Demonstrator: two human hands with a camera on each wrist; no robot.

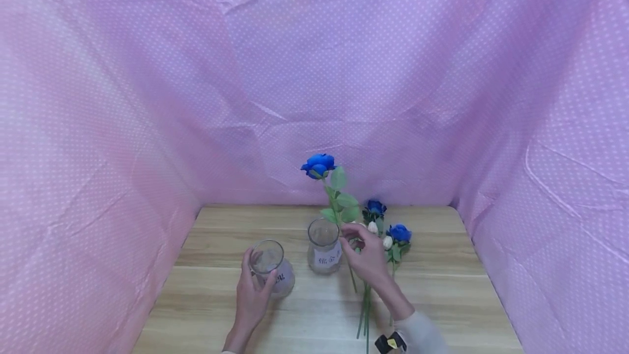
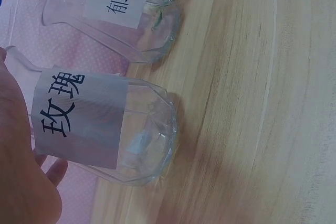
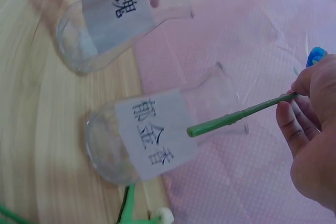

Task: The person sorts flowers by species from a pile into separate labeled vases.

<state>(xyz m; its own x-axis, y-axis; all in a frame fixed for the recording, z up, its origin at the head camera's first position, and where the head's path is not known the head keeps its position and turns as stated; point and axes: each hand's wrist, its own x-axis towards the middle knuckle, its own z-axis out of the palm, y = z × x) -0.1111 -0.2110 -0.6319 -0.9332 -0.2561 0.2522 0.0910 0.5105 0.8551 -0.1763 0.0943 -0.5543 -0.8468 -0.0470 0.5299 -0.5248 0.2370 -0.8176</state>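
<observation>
My left hand (image 1: 253,295) grips the neck of a clear glass vase (image 2: 149,129) with a paper label reading 玫瑰; it stands tilted slightly on the wooden table. In my right hand (image 1: 366,253) a blue rose (image 1: 319,165) is pinched by its green stem (image 3: 236,116) between thumb and fingers. Its bloom points up and to the left, and the stem's cut end shows in the right wrist view. Beside that hand, a second glass vase (image 1: 324,261) labelled 郁金香 stands upright; the rose stem passes in front of it, outside the glass.
Right of the vases, two more blue roses (image 1: 399,233) and several white tulip-like buds (image 1: 387,242) lie on the wooden table (image 1: 432,299), stems toward the front. Pink dotted cloth (image 1: 304,70) walls the table at the back and sides.
</observation>
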